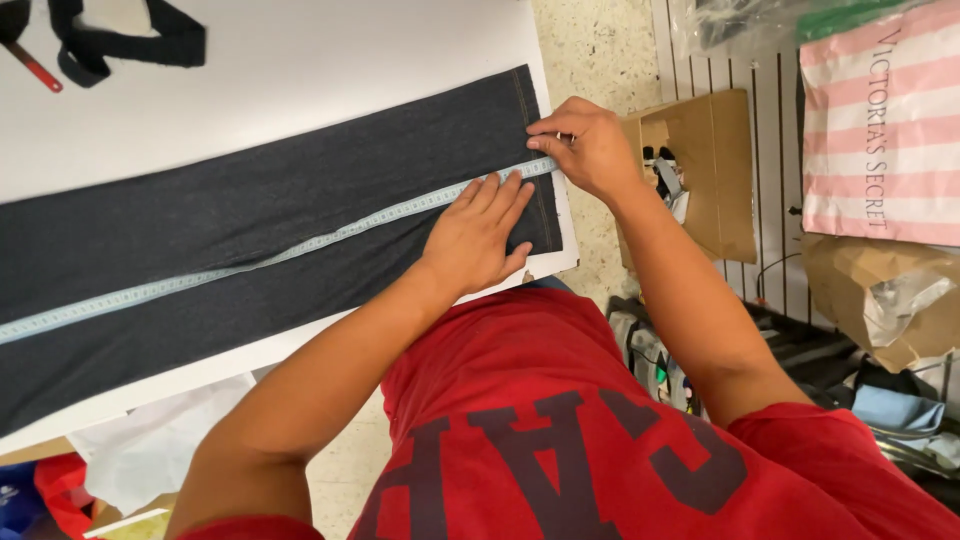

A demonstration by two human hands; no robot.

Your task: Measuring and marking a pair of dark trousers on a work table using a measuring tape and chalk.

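A long strip of dark grey denim cloth (250,235) lies flat across a white table (300,60). A pale blue measuring tape (300,245) runs along its length from the left edge to the cloth's right end. My left hand (478,238) presses flat on the cloth with its fingers spread, the fingertips resting against the tape. My right hand (585,145) pinches the end of the tape at the stitched right edge of the cloth.
A dark cloth strap (110,40) and a red pencil (35,68) lie at the table's far left. An open cardboard box (710,170), a pink striped bag (880,120) and other bags sit on the floor to the right.
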